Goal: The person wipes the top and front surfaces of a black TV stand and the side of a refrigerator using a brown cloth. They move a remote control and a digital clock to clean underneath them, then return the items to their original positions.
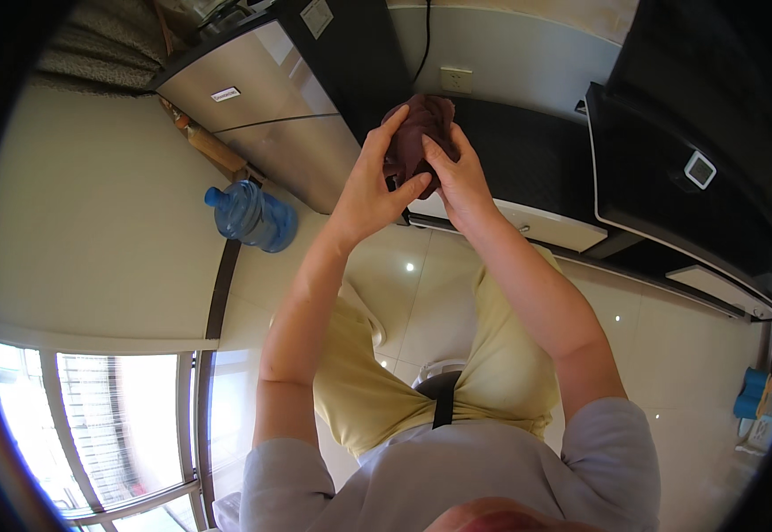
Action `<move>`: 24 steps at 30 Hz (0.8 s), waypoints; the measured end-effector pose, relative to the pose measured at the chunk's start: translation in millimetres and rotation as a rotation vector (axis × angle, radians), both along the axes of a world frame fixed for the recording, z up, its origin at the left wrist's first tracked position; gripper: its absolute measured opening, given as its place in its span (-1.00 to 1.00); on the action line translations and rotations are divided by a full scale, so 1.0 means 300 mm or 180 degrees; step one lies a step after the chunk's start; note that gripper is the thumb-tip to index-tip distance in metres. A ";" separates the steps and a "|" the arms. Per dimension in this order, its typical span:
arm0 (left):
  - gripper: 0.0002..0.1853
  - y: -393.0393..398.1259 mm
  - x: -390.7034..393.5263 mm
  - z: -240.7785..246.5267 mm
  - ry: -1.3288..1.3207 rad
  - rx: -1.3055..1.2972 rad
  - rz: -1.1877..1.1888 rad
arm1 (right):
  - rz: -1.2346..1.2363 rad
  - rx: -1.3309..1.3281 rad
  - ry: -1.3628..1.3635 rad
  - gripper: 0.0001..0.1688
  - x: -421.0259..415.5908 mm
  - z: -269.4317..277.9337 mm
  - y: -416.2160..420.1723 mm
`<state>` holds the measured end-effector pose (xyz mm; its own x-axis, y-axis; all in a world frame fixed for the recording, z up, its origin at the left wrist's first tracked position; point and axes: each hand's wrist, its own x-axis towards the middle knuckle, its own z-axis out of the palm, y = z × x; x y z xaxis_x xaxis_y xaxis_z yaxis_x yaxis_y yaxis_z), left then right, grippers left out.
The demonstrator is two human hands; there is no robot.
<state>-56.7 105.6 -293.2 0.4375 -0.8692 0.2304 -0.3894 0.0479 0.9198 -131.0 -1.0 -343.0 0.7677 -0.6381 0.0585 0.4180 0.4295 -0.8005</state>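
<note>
A bunched dark maroon cloth (419,133) is held up in front of me at the top centre, between both hands. My left hand (379,179) grips its left side, with fingers along the edge and the thumb pointing towards the lower middle. On the right side, my right hand (459,169) holds the same cloth, its thumb pressed on the front and its fingers partly hidden behind. Beyond the cloth is a low black-topped cabinet (519,146) with pale drawer fronts. My forearms reach over my knees.
A refrigerator (266,86) stands at upper left, with a blue water jug (256,216) on the tiled floor beside it. A television (665,153) bearing a small white display device (700,170) is at right. A wall socket (456,80) is behind the cabinet; a window (113,425) is lower left.
</note>
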 end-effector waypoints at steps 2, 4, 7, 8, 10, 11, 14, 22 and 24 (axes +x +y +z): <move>-0.18 0.004 0.032 -0.003 -0.0558 -0.0167 0.0276 | -0.0141 0.0093 -0.0043 -0.53 0.070 -0.010 -0.019; -0.21 0.010 0.075 0.003 -0.1367 -0.0303 0.0665 | -0.0517 0.0165 -0.0155 -0.56 0.155 0.022 -0.032; -0.24 0.007 0.157 0.006 -0.2531 -0.0463 0.1315 | -0.1330 -0.0510 -0.0361 -0.56 0.306 0.096 -0.089; -0.25 0.008 0.189 0.003 -0.2667 -0.0483 0.1490 | -0.1530 -0.0940 -0.0453 -0.54 0.352 0.134 -0.097; -0.29 0.003 0.246 -0.012 -0.2797 -0.0553 0.1712 | -0.2170 -0.2174 -0.0587 -0.48 0.483 0.170 -0.118; -0.30 -0.008 0.269 -0.022 -0.2870 -0.0592 0.1760 | -0.2608 -0.3007 -0.0621 -0.44 0.559 0.169 -0.141; -0.31 -0.014 0.352 -0.059 -0.3103 -0.0591 0.1761 | -0.2438 -0.3298 -0.1051 -0.39 0.735 0.164 -0.136; -0.19 -0.046 0.489 -0.164 -0.3525 -0.0422 0.1675 | -0.2870 -0.2580 -0.0243 -0.49 1.099 0.156 -0.585; -0.18 -0.087 0.491 -0.181 -0.3524 -0.0558 0.1598 | -0.2822 -0.2422 0.0108 -0.46 1.135 -0.017 -0.718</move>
